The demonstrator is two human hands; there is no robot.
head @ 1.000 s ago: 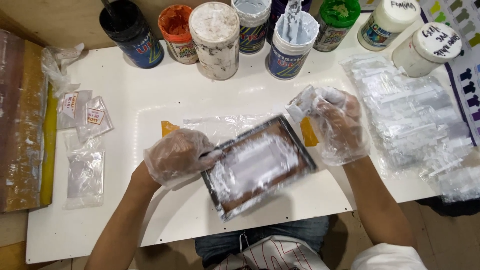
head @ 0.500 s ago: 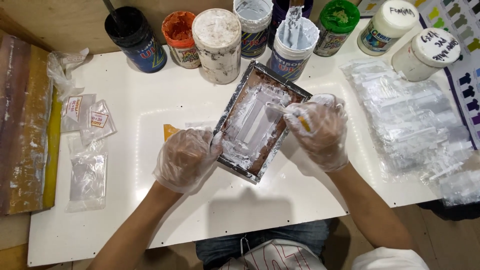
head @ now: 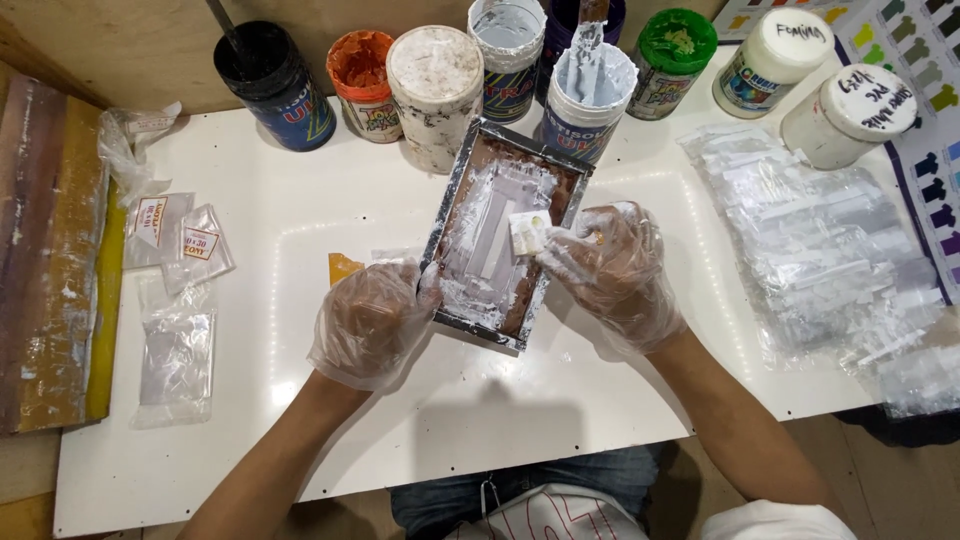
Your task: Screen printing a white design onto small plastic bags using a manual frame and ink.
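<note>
Since the earlier frame, both gloved hands had shifted slightly; left hand (head: 372, 322) clamped the paint-smeared tray (head: 503, 235) at its near-left edge, right hand (head: 612, 270) pinched one small scraper (head: 528, 232) against it. Eight paint tubs (head: 436, 92) crowded the worktop's (head: 300, 240) far edge.

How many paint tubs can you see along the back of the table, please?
8: black, orange, white lidded, grey open, a dark one mostly hidden, pale one, green, white lidded. A ninth, white tub, sits slightly forward.

Single head-worn camera, looking steeply down from close above the white rectangular tabletop (head: 300, 250); the far edge with its row of paint tubs (head: 436, 92) lies at frame top.
</note>
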